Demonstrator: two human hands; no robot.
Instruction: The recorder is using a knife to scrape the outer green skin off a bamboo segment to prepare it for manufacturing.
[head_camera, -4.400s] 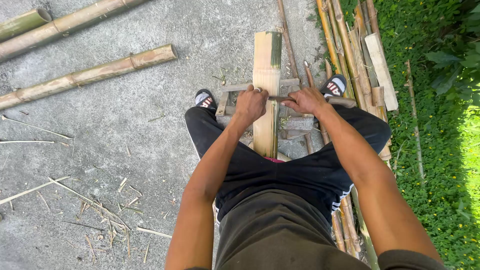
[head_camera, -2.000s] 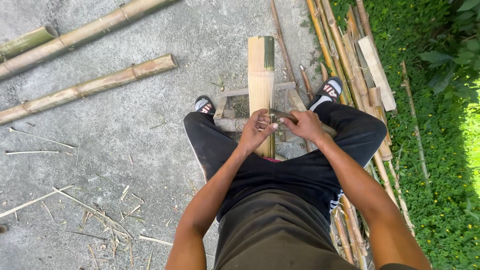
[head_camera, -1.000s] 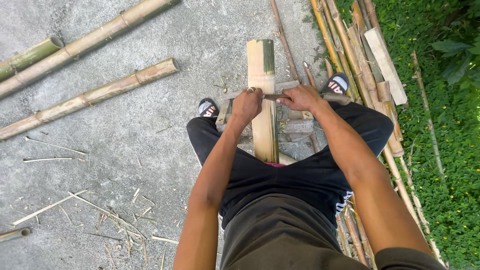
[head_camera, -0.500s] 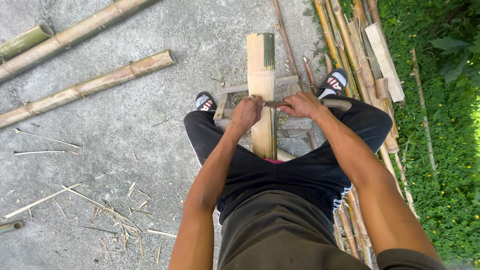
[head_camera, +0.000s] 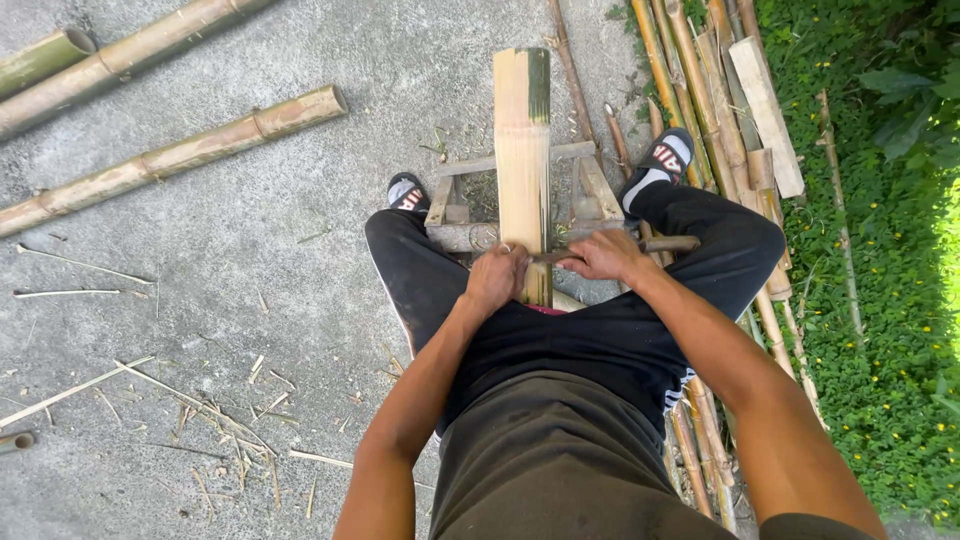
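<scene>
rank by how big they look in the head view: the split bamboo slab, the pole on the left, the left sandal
1. pole, longest
2. bamboo slab, shorter but wider
3. left sandal, far smallest
The pole lies farther out, so its lead is safe.

Both hands grip a drawknife (probably) across split bamboo.

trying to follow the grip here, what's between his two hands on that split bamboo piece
In the head view, a dark blade or bar spans the gap between the left hand and right hand, lying crosswise on the split bamboo slat.
</scene>
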